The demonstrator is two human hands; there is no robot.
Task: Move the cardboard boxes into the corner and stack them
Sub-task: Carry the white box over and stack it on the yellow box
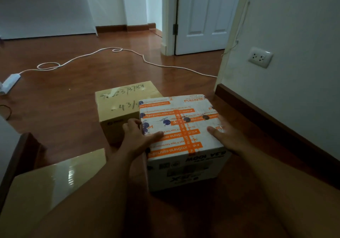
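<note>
A white cardboard box with orange tape [181,127] is held between both my hands just above or on the wooden floor. My left hand [137,136] clasps its left side, thumb on top. My right hand [223,136] presses its right side, thumb across the top. Behind and to the left stands a plain brown box with black handwriting [119,101], touching the white one. A third brown box with shiny tape [55,182] lies at the lower left, partly hidden by my left forearm.
A white wall with a dark baseboard [266,120] and a socket [260,57] runs along the right. A white cable [114,50] and power strip [11,80] trail over the floor. A white door [202,17] stands beyond. Dark furniture [27,149] sits at left.
</note>
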